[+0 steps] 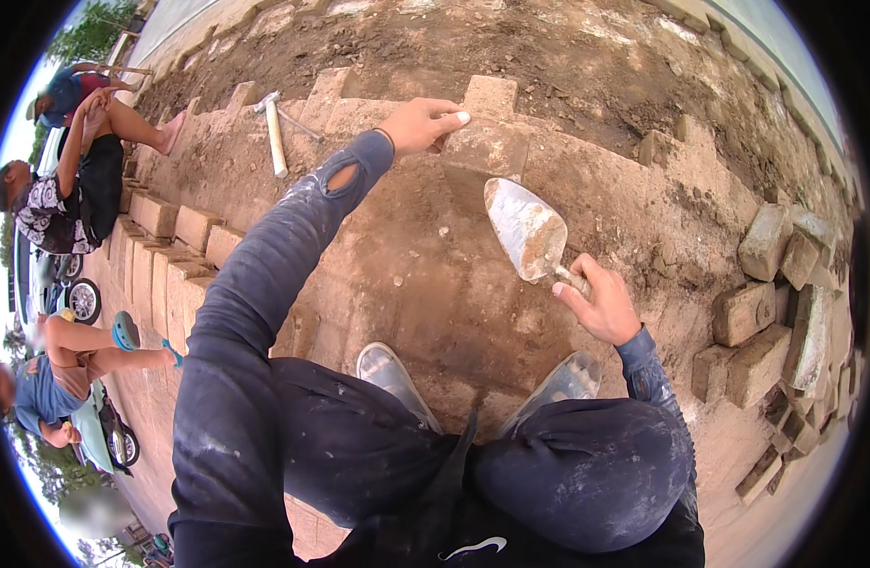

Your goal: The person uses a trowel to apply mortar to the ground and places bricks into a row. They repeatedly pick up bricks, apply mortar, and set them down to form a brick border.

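Note:
My left hand (422,126) reaches forward to a paving brick (489,149) in the laid row. Its fingers are closed at the brick's left end, with the thumb along the top; the fingertips are partly hidden. In my right hand (600,301) is the handle of a trowel (525,227). The trowel's pointed blade, smeared with soil, tilts over the dirt just in front of the brick. Another brick (492,96) stands out beyond the row. Left of my left hand lies a hammer (276,135) with a pale handle.
Piled loose bricks (758,364) stand at the right, and stacked bricks (165,270) at the left. My shoes (394,381) rest on soil-covered paving. Dug earth (387,62) stretches beyond the row. A person (52,204) and others sit at the left, near motorbikes (123,445).

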A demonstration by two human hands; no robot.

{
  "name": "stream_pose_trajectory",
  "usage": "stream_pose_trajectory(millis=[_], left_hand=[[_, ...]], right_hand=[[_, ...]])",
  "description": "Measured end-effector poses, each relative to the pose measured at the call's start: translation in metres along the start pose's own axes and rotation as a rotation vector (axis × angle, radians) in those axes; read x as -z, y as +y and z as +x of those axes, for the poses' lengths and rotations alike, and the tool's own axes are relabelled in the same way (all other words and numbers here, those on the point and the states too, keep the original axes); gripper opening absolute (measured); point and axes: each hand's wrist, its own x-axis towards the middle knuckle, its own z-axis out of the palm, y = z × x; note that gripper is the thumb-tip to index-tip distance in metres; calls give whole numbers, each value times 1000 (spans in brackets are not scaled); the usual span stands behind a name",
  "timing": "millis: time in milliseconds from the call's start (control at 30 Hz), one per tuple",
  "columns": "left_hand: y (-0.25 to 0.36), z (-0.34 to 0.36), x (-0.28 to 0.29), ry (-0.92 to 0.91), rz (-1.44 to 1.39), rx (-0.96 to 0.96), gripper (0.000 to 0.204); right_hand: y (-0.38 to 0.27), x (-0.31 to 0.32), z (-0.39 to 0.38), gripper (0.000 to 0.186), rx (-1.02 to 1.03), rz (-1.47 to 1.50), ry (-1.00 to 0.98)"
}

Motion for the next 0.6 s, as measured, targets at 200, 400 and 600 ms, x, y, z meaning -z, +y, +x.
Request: stream_pose_trajectory(millis=[200, 400, 600], left_hand=[[8, 9, -6, 48, 218, -199, 42], [23, 10, -4, 4, 309, -136, 55], [24, 19, -2, -7, 345, -154, 54]], right_hand=[[-36, -8, -18, 32, -321, 17, -249], [-50, 6, -8, 36, -68, -267, -177], [-48, -12, 24, 30, -103, -529, -108]])
